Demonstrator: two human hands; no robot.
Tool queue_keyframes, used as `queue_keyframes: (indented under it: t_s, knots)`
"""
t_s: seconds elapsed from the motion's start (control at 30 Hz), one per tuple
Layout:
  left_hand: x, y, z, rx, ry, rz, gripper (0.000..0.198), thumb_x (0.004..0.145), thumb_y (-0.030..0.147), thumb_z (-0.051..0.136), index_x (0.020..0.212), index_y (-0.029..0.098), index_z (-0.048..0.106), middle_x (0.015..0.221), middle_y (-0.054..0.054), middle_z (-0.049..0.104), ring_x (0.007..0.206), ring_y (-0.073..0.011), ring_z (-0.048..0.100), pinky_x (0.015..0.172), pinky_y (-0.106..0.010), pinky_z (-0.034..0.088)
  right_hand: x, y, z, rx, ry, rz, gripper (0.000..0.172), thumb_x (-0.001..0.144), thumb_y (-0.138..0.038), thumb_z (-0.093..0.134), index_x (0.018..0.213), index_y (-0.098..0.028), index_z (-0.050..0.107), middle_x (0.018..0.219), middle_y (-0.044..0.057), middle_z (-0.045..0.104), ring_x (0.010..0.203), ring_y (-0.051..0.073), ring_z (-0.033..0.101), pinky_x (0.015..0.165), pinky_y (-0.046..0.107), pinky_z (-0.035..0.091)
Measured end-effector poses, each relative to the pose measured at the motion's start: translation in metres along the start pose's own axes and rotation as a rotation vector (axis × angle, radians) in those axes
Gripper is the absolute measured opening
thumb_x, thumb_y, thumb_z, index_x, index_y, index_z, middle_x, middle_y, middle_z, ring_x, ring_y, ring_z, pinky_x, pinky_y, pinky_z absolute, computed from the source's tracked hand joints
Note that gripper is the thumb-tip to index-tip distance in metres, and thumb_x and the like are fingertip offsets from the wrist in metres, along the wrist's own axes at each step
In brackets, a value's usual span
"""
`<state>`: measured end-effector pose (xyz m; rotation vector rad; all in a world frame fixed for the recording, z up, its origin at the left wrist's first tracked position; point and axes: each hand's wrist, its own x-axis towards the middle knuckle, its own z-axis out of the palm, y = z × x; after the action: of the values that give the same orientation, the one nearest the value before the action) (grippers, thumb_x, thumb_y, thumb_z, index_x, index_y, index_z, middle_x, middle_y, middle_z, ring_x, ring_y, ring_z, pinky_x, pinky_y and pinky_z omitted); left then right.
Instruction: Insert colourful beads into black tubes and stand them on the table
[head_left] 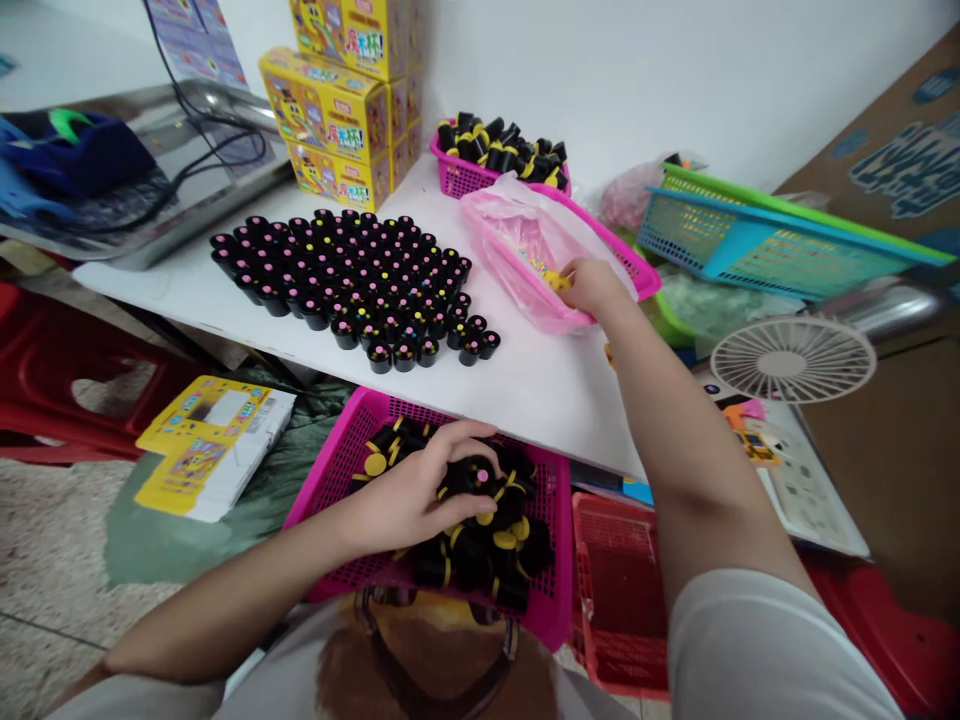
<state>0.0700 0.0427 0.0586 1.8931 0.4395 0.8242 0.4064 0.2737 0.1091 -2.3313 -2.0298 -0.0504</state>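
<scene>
My left hand point(431, 485) is curled around a small black cup point(478, 476) with a pink dot inside. It holds this cup over a magenta basket point(324, 455) heaped with black cups that have yellow bases. My right hand point(592, 287) reaches into a basket lined with a pink plastic bag point(499, 245), its fingers closed on a small yellow piece whose exact kind I cannot make out. Small colourful bits lie in the bag beside these fingertips. On the table, many upright black cups point(337, 265) stand in a packed group, pink and coloured dots inside them.
Stacked yellow boxes point(337, 120) and another magenta basket point(457, 178) of black cups stand at the back. A blue basket point(720, 245) and a white fan point(793, 360) are at right. Flat yellow cartons point(202, 450) lie at left, near a metal tray point(172, 215).
</scene>
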Motion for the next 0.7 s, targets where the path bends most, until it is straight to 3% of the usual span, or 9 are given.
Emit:
queue_keyframes:
  t_s: [0.1,0.2,0.37,0.43,0.53,0.7]
  knots:
    - [-0.002,-0.008,0.001,0.065,0.060,0.132,0.055,0.106,0.022,0.053,0.148,0.028,0.017,0.121,-0.010,0.066,0.113,-0.0193,0.070,0.100,-0.038,0.057,-0.025,-0.005,-0.010,0.135,0.213,-0.051,0.048,0.089,-0.021,0.066,0.136,-0.009,0.070,0.130,0.021,0.073,0.120,0.036,0.068,0.105,0.047,0.055]
    - [-0.005,-0.014,0.003,0.094,0.134,0.191,0.042,0.111,0.030,0.044,0.145,0.030,0.019,0.120,-0.010,0.063,0.107,-0.0186,0.069,0.095,-0.039,0.058,-0.080,-0.026,-0.018,0.312,0.397,-0.162,0.048,0.098,-0.025,0.056,0.145,-0.019,0.065,0.138,0.014,0.070,0.131,0.033,0.064,0.108,0.048,0.054]
    - [-0.009,-0.018,0.003,0.050,0.194,0.094,0.034,0.113,0.045,0.032,0.141,0.030,0.020,0.122,-0.010,0.060,0.107,-0.0195,0.069,0.092,-0.039,0.058,-0.221,-0.081,-0.007,0.664,0.261,-0.373,0.048,0.101,-0.026,0.062,0.147,-0.039,0.064,0.116,0.000,0.081,0.116,0.026,0.075,0.104,0.040,0.062]
    - [-0.011,-0.020,0.004,0.108,0.208,0.056,0.038,0.112,0.047,0.032,0.143,0.029,0.019,0.135,-0.015,0.056,0.119,-0.0222,0.067,0.101,-0.043,0.055,-0.263,-0.095,0.002,0.783,0.199,-0.493,0.053,0.102,-0.016,0.057,0.145,-0.046,0.065,0.127,-0.005,0.078,0.117,0.024,0.075,0.107,0.038,0.061]
    - [-0.013,-0.024,0.006,0.200,0.206,0.092,0.041,0.113,0.044,0.034,0.147,0.030,0.016,0.150,-0.018,0.046,0.137,-0.0239,0.058,0.114,-0.047,0.048,-0.291,-0.103,0.012,0.833,0.219,-0.641,0.068,0.102,-0.006,0.052,0.158,-0.045,0.048,0.149,-0.007,0.064,0.134,0.022,0.066,0.119,0.039,0.055]
    - [-0.014,-0.026,0.008,0.142,0.214,0.090,0.035,0.113,0.043,0.034,0.142,0.031,0.020,0.142,-0.013,0.053,0.132,-0.0193,0.061,0.116,-0.043,0.048,-0.296,-0.102,0.020,0.684,0.238,-0.734,0.084,0.100,0.002,0.045,0.170,-0.037,0.016,0.167,-0.001,0.043,0.152,0.023,0.046,0.126,0.043,0.048]
